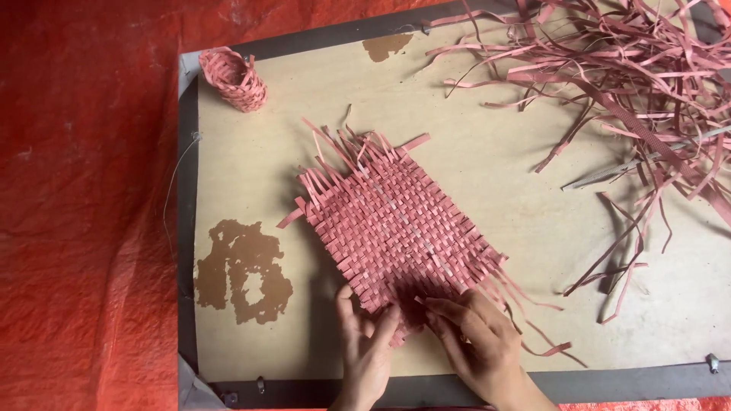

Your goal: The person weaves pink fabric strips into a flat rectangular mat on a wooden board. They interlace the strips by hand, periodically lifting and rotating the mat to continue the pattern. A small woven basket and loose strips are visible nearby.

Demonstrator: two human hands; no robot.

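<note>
A flat woven mat of pink strips (392,221) lies slanted on a beige board (487,152), with loose strip ends sticking out on all sides. My left hand (365,346) pinches the mat's near edge, fingers on the weave. Beside it, my right hand (476,335) presses its fingers onto the same near corner, touching strip ends there. Both hands work at the mat's lower edge.
A small woven pink basket (234,78) lies at the board's far left corner. A large pile of loose pink strips (632,84) covers the far right. A metal tool (632,164) lies among the strips. Red tarp (84,205) surrounds the board. Brown patches mark the board (244,270).
</note>
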